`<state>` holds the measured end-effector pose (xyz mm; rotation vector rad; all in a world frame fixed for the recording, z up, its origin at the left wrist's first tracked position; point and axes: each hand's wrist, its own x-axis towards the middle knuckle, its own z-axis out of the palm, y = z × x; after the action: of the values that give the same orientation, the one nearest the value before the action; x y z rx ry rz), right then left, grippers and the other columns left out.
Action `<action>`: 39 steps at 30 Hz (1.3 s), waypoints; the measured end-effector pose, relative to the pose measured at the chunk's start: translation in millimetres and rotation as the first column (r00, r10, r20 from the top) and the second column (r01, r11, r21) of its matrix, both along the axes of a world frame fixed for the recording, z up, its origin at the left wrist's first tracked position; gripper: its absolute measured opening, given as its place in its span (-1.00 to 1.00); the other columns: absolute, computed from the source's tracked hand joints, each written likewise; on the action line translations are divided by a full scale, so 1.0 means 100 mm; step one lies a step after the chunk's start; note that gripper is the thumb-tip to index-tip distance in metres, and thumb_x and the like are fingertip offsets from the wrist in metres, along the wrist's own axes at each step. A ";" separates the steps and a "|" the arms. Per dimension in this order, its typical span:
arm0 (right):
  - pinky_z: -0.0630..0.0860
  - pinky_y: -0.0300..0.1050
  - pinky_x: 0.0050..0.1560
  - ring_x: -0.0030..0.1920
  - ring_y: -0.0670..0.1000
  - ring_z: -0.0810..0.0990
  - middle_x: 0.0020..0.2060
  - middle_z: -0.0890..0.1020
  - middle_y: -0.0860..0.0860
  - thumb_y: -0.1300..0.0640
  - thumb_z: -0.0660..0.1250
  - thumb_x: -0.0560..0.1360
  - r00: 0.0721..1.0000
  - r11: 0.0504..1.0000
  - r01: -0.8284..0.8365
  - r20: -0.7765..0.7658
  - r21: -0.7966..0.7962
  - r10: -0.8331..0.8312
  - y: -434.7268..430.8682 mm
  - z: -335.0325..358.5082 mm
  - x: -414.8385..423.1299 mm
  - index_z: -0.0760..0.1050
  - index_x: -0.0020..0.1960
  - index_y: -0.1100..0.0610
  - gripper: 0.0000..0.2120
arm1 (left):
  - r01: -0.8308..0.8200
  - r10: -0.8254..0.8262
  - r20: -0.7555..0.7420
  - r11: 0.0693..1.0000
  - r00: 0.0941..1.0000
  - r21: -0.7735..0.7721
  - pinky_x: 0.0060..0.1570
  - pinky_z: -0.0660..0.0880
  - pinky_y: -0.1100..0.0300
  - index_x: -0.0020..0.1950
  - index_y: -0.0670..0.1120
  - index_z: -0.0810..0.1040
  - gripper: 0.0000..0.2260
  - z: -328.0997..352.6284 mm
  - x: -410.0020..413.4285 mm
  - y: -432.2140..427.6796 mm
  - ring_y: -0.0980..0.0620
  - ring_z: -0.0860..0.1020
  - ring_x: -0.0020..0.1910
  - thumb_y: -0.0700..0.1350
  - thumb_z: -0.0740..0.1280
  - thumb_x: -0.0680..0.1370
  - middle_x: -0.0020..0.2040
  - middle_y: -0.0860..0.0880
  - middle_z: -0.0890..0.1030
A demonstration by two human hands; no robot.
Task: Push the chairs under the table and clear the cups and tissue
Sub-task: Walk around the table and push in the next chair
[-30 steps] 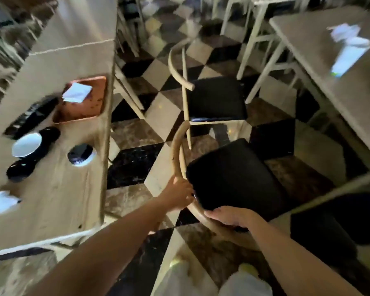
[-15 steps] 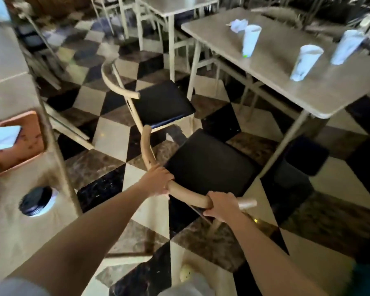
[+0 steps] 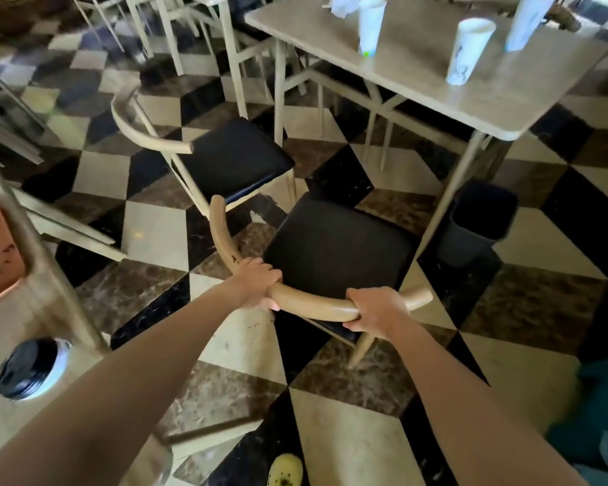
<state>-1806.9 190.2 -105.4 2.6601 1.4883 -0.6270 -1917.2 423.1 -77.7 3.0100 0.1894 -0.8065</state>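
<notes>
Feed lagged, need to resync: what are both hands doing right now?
Left hand: closed on the near chair's curved backrest.
Right hand: closed on the same backrest, nearer its right end.

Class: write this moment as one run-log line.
left hand: grips near chair backrest | right hand: grips backrest | near chair: outside table | cups: on table

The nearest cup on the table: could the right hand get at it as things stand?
Probably not yet. The right hand is wrapped around the chair's backrest, and the chair's seat lies between the person and the table. The cup stands well back from the near edge.
</notes>
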 end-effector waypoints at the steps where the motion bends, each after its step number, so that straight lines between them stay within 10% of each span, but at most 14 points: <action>1: 0.42 -0.09 -0.19 -0.07 0.05 0.61 -0.09 0.62 -0.03 -0.13 0.32 0.46 1.000 1.000 0.007 0.002 0.001 -0.007 0.00 0.00 -0.01 0.41 0.03 0.04 -0.71 | 0.006 -0.006 0.010 1.000 1.000 -0.015 0.36 0.18 0.06 0.29 -0.04 0.43 -0.52 0.00 -0.01 0.01 -0.06 0.38 0.27 0.18 0.36 0.48 0.20 -0.04 0.51; 7: 0.33 -0.11 -0.16 -0.07 0.05 0.61 -0.10 0.64 -0.03 -0.11 0.32 0.45 0.998 0.999 0.036 0.045 0.009 -0.036 0.00 0.01 -0.05 0.42 0.03 0.03 -0.73 | 0.157 -0.159 -0.040 0.987 0.987 -0.042 0.21 0.38 0.14 0.33 -0.01 0.42 -0.57 0.13 0.05 0.20 0.00 0.48 0.21 -0.06 0.41 0.48 0.21 -0.02 0.54; 20: 0.29 -0.14 -0.14 -0.04 0.08 0.58 -0.07 0.63 0.01 -0.07 0.38 0.44 0.992 0.992 0.123 0.038 0.032 -0.124 0.07 0.17 0.16 0.45 0.03 0.08 -0.72 | 0.384 -0.368 -0.189 0.922 0.910 0.053 0.15 0.50 0.08 0.28 -0.10 0.51 -0.59 0.38 0.53 0.42 -0.07 0.55 0.14 0.08 0.37 0.50 0.17 -0.07 0.58; 39: 0.34 -0.10 -0.02 0.05 0.08 0.54 0.02 0.59 0.02 -0.08 0.31 0.49 0.997 0.998 0.044 0.058 -0.044 -0.041 0.03 0.20 0.14 0.40 0.10 0.08 -0.71 | 0.313 -0.303 -0.179 0.949 0.936 0.031 0.01 0.46 0.13 0.17 -0.11 0.53 -0.71 0.34 0.39 0.33 -0.07 0.59 0.05 0.01 0.34 0.52 0.09 -0.08 0.61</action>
<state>-1793.2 193.3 -85.4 2.6583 1.3896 -0.5750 -1877.9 456.0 -44.0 3.0666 -0.2718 -1.1048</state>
